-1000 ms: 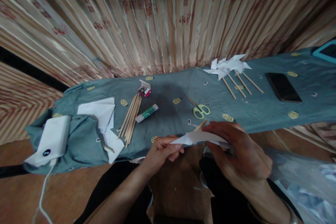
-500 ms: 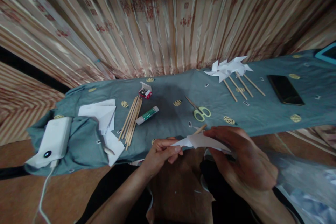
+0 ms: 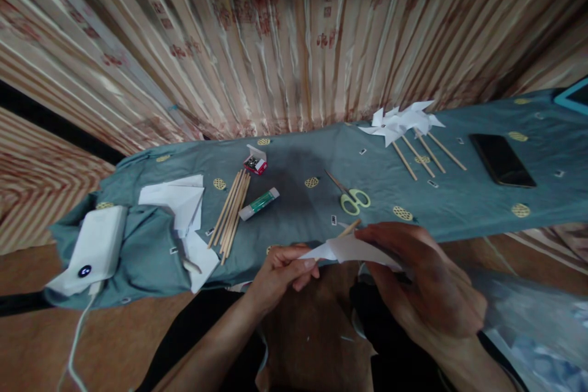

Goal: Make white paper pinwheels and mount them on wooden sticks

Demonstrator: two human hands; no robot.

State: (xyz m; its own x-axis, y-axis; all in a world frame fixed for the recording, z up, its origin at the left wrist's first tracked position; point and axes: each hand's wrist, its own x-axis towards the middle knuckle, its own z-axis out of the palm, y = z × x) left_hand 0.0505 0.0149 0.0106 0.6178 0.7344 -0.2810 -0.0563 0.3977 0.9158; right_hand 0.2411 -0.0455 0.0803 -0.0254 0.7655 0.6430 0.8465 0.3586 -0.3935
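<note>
Just off the table's front edge I hold a white paper pinwheel (image 3: 358,249) in both hands. Its wooden stick (image 3: 350,228) pokes out beyond the paper. My left hand (image 3: 287,266) is closed, pinching the stick's near end by the left paper tip. My right hand (image 3: 422,278) curves around the pinwheel's right side, thumb below and fingers above; its fingertips are partly hidden. Green-handled scissors (image 3: 351,198) lie just beyond. Several finished pinwheels (image 3: 404,121) on sticks rest together at the back right.
On the cloth-covered table (image 3: 294,220) are a bundle of sticks (image 3: 232,214), a glue stick (image 3: 260,203), a small red box of pins (image 3: 255,161) and folded white paper (image 3: 186,196). A white power bank (image 3: 97,242) with a cable sits left, a black phone (image 3: 501,159) right.
The view has shifted very slightly. Both hands keep hold of the pinwheel in nearly the same place.
</note>
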